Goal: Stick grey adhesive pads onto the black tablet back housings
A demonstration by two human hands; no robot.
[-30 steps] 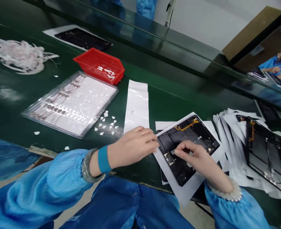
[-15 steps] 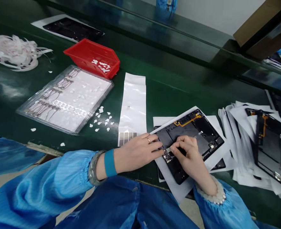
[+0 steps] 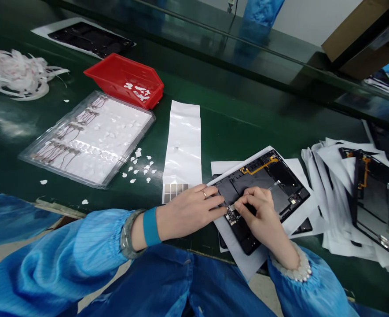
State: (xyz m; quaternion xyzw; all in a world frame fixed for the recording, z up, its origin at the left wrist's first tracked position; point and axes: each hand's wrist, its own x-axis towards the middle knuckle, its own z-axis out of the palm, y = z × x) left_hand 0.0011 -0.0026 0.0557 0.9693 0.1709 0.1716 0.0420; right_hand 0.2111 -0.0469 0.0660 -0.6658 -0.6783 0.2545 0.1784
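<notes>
An opened black tablet housing lies tilted on white sheets, its inside facing up. An orange flex cable runs along its upper part. My left hand reaches over the left edge with fingers stretched, fingertips at a small circuit board; its thumb is hidden. Just right of those fingertips, my right hand is closed in a pinch on a small silvery-grey piece over the board. Beside my left hand, a white backing strip carries grey square stickers at its near end.
A clear tray holds wired parts and white tabs. Behind it stands a red bin; loose white tabs lie nearby. Wrapped housings are stacked at right. Tangled white strips and another housing lie far left.
The view has shifted slightly, and a blue-clothed figure at the back appears farther right. Both my hands stay at the circuit board, with only a tiny movement of the right fingers.
</notes>
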